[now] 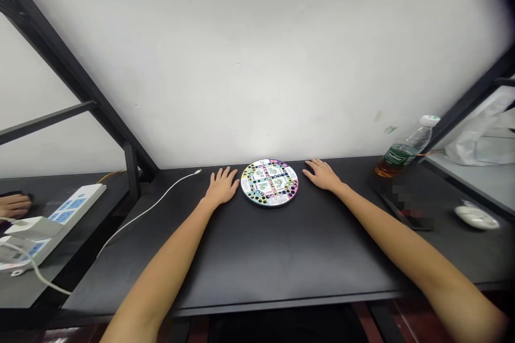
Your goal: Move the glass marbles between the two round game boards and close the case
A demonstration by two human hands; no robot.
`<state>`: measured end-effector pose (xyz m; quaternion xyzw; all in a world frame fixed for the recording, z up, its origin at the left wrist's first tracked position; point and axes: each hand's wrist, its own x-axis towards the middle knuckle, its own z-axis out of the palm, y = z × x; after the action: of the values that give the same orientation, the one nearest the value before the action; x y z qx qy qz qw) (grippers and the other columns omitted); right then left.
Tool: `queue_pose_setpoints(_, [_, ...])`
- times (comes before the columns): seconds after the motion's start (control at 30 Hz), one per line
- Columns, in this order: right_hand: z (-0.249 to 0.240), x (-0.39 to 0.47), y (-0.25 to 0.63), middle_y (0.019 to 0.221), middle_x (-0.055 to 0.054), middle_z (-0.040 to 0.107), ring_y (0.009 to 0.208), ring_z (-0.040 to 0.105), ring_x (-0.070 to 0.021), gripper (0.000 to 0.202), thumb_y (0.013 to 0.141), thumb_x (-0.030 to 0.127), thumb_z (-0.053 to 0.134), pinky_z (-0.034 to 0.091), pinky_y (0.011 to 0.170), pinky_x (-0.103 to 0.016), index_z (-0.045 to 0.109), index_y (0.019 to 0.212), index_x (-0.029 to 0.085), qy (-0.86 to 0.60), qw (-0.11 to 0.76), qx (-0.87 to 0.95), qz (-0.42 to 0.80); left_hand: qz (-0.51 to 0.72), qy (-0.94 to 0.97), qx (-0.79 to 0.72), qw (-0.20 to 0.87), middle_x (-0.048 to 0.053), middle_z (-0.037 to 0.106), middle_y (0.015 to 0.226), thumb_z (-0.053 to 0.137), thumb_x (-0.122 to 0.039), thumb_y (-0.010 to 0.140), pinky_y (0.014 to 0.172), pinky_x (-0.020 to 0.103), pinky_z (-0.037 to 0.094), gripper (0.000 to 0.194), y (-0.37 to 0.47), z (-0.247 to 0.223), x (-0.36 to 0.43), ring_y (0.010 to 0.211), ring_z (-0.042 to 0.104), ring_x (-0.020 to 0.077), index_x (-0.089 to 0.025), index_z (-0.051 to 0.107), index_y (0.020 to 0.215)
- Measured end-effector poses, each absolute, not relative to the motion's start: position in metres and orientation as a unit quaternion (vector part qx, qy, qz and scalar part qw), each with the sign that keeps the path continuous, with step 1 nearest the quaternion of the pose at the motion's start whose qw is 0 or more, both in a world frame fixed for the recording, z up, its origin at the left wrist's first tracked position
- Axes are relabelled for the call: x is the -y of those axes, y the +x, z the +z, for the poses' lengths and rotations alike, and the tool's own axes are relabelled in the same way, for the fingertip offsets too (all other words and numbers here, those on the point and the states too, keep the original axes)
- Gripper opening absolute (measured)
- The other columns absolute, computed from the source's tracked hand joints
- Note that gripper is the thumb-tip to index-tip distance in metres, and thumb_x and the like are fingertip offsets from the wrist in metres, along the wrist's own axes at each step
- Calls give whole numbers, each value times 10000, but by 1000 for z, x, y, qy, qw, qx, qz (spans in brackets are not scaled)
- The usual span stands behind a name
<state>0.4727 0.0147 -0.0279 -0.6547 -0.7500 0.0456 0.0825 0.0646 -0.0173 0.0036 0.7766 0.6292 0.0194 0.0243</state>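
A flat, round ludo-style game board (269, 182), brightly printed with dots, lies at my twelve o'clock on a smooth black desk (257, 262). At the board's nine o'clock, my left hand (221, 187) rests palm down, fingers spread wide, gripping nothing. At its three o'clock, my right hand (322, 175) lies flat, fingers loosely extended, also empty; farther out that way is a clear plastic bottle (416, 139)

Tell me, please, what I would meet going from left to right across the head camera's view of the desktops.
White power strip, loose white cable, the person's left hand, round patterned board, the person's right hand, bottle with a green label, white mouse-shaped object.
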Motion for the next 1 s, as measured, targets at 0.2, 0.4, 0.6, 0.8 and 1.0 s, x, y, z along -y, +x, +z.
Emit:
queue_pose_setpoints(0.2, [-29,-14,473,1590,-138,357,1479,277,-316,680,992,585,299,201,1208,-482,449,1496,154,-655,85,750,44,16,774,-632,29,82,271,1637,256,-504,1005,1197,581,184,599,66,7,19,1506,206,343,-248,341,1539])
queue_pose_setpoints(0.4, [-29,-14,473,1585,-145,364,1476,283,-318,685,991,587,296,214,1203,-487,449,1495,149,-653,84,752,39,19,775,-631,27,83,274,1635,256,-504,1004,1198,579,185,597,66,6,18,1505,210,341,-250,346,1537])
queue_pose_setpoints(0.6, [-29,-15,473,1583,-141,367,1473,291,-318,685,991,581,295,211,1206,-484,452,1494,144,-652,84,753,36,22,776,-630,28,86,274,1635,252,-506,1004,1197,581,183,601,65,5,18,1505,212,343,-244,344,1538])
queue_pose_setpoints(0.8, [-29,-14,473,1588,-132,362,1477,285,-313,675,992,579,299,212,1207,-477,451,1495,155,-655,80,751,35,20,774,-632,27,78,274,1636,257,-505,1002,1196,579,186,595,65,6,18,1506,212,340,-257,345,1536])
queue_pose_setpoints(1.0, [-29,-14,473,1585,-137,367,1471,296,-322,680,988,584,303,225,1201,-488,457,1492,154,-655,85,750,35,21,776,-629,26,88,274,1635,247,-505,1003,1192,586,191,602,65,5,18,1504,212,346,-246,345,1538])
